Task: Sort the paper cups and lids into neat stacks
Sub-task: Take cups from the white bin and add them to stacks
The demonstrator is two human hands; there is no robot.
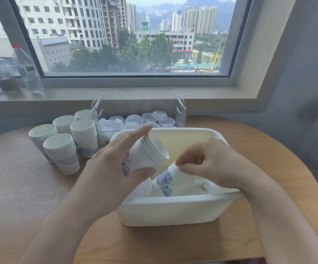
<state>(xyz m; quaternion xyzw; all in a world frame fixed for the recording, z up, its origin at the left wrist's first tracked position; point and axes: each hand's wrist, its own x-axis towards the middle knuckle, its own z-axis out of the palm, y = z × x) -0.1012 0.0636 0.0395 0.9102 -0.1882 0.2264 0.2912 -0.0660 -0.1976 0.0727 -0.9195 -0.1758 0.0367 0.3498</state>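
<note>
Far left on the sill stand a water bottle [27,71] and a domed plastic cup [0,75]. Five stacks of paper cups [62,147] stand upright near the left edge of my wooden table [20,187], with bare wood in front of them. My left hand [116,168] grips a short nested stack [148,151], tilted, mouth toward the right, above the white tub [173,210]. Behind it, loose lids [146,119] lie in a clear bin [139,103]. My right hand [211,162] pinches the base of a single cup [165,180] inside the tub, close to its near rim.

Wooden table [30,187]: cup stacks [62,149], bins [173,208].
</note>
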